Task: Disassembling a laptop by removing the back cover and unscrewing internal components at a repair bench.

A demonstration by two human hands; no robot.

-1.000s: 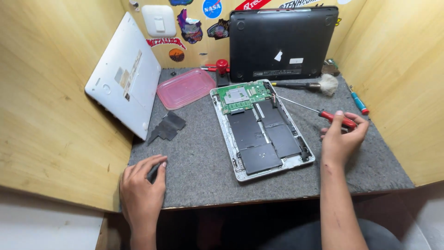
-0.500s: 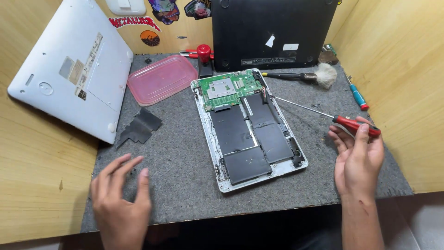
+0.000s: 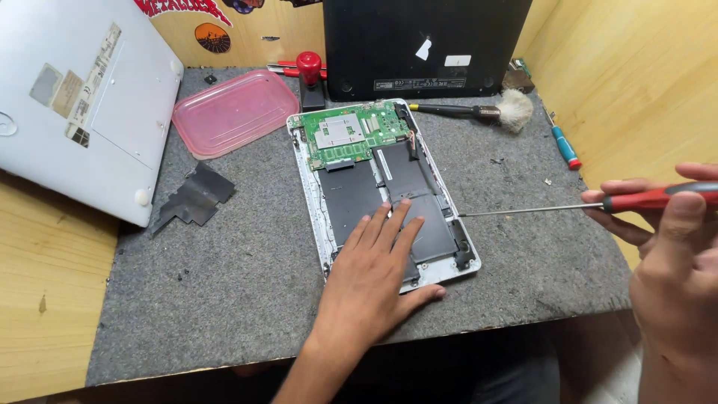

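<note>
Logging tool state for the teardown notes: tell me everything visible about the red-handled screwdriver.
The red-handled screwdriver with the long thin metal shaft lies nearly level, handle gripped in the right hand at the frame's right edge. The handle looks like red plastic with a dark band. The bare steel shaft points left, its tip at the right rim of the opened white laptop base, near a corner bracket. Whether it touches is unclear.

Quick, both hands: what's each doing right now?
Left hand: open, flat on the opened silver laptop's black battery.
Right hand: closed, holding the red-handled screwdriver.

Single head-worn view, steeply down and close over grey mat [image 3: 239,299].
</note>
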